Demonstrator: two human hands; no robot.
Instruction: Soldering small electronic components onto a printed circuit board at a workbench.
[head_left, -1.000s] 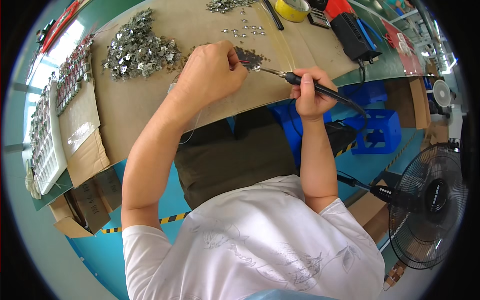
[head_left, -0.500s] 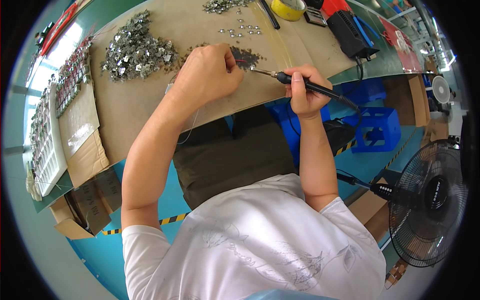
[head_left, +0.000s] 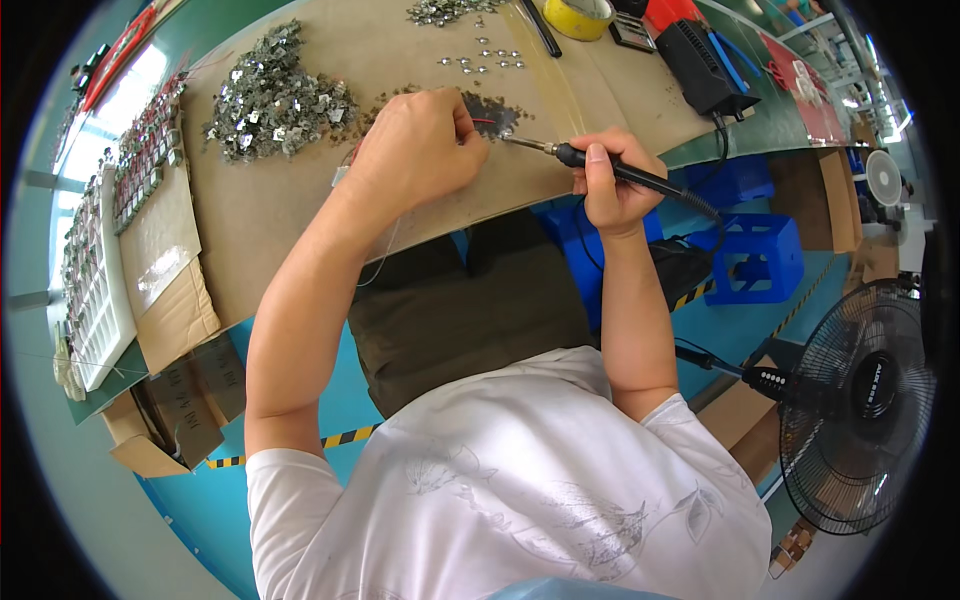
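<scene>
My right hand (head_left: 618, 180) is closed round the black handle of a soldering iron (head_left: 640, 177). Its metal tip points left and meets, or nearly meets, a small shiny metal part (head_left: 507, 134) on the scorched dark patch of the board. My left hand (head_left: 425, 145) is closed in a pinch just left of the tip. From its fingers a thin red wire (head_left: 484, 121) runs toward that part. The fingertips of this hand are partly hidden behind its back. A pale wire (head_left: 383, 255) hangs below my left wrist over the table edge.
A heap of small metal pieces (head_left: 270, 95) lies left of my hands. Several small parts (head_left: 482, 60) sit in rows beyond them. Yellow tape (head_left: 578, 18) and a black soldering station (head_left: 700, 70) stand at the back right. Wired assemblies (head_left: 145, 165) line the left edge. A fan (head_left: 865, 390) stands at right.
Both hands stay almost in place. The iron's tip and the red wire hold nearly the same position at the small metal part.
</scene>
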